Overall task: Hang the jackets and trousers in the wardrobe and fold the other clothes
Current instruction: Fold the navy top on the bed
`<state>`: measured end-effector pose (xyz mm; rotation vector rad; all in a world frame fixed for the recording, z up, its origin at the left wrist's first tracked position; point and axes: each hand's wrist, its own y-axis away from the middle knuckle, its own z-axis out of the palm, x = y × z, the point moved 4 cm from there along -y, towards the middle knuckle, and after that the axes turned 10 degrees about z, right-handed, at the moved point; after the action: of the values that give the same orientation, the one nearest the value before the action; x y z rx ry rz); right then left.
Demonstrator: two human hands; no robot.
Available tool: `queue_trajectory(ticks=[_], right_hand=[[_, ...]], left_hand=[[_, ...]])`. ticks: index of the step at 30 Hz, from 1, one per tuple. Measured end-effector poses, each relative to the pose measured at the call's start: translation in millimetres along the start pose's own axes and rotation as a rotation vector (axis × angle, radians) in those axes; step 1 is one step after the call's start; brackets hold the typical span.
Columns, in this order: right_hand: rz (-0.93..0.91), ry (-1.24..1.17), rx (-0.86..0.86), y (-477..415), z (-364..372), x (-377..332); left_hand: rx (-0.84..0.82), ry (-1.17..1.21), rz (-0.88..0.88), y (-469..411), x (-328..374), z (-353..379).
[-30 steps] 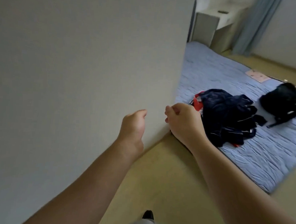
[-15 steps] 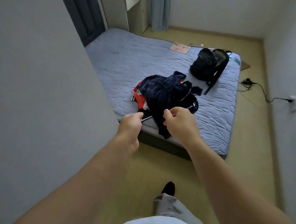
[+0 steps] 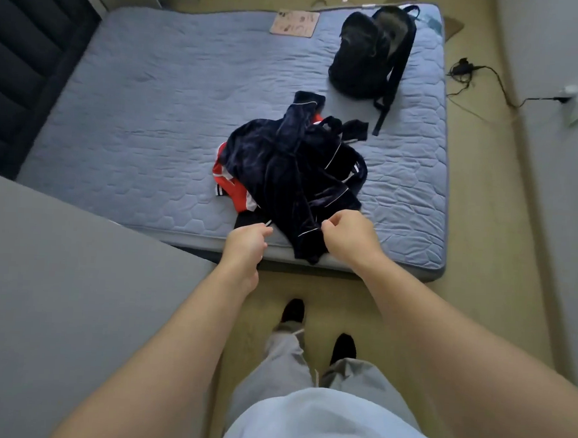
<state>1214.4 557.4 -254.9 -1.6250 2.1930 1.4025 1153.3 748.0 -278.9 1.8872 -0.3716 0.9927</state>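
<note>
A pile of clothes lies on the blue quilted mattress [image 3: 159, 118]. On top is a dark navy velvet garment [image 3: 283, 165] with white piping. A red garment [image 3: 235, 189] with white trim and a black piece [image 3: 245, 220] show beneath it. My left hand [image 3: 246, 241] is at the pile's near edge, fingers curled, beside the black piece. My right hand [image 3: 347, 235] has its thumb and forefinger pinched together right at the navy garment's hem. Whether either hand grips fabric is unclear.
A black backpack [image 3: 370, 52] and a pink card [image 3: 294, 23] lie at the mattress's far end. A grey wardrobe panel [image 3: 59, 290] stands close on my left. A cable [image 3: 481, 91] runs across the floor to a wall plug on the right. My feet stand on the beige floor [image 3: 477, 312].
My view has swung from the grey wardrobe panel to the bed, and I have stepped up to its edge. Both hands kept their curled pose and now reach the clothes pile.
</note>
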Motion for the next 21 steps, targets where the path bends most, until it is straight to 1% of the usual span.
queue_trajectory(ticks=[4,6,8,12,14,18,19,21], right_hand=[[0.117,0.006,0.005,-66.1,19.5,11.0],[0.202,0.000,0.001,-100.0,32.5,22.0],[0.265,0.010,-0.010,-135.7,48.7,34.8],[0.399,-0.041,-0.002,-192.5,84.3,68.3],[0.465,-0.039,-0.020,-218.9,101.9,89.7],[0.597,-0.058,-0.075,-258.8,136.5,129.4],[0.617,-0.061,-0.088,-266.3,145.6,136.3],[0.642,-0.063,-0.110,-280.1,161.3,149.3]], left_hand=[[-0.044,-0.172,-0.011,-78.9,-25.7,25.6],[-0.090,-0.348,-0.008,-118.0,-50.0,41.4],[-0.227,-0.547,0.039,-154.3,-69.9,64.7],[-0.643,-0.890,0.165,-214.9,-110.7,115.7],[-0.779,-1.065,0.265,-243.6,-131.6,140.1],[-0.930,-1.313,0.446,-294.0,-173.0,182.7],[-0.956,-1.373,0.506,-303.1,-181.8,190.9],[-1.004,-1.532,0.681,-319.6,-198.1,209.1]])
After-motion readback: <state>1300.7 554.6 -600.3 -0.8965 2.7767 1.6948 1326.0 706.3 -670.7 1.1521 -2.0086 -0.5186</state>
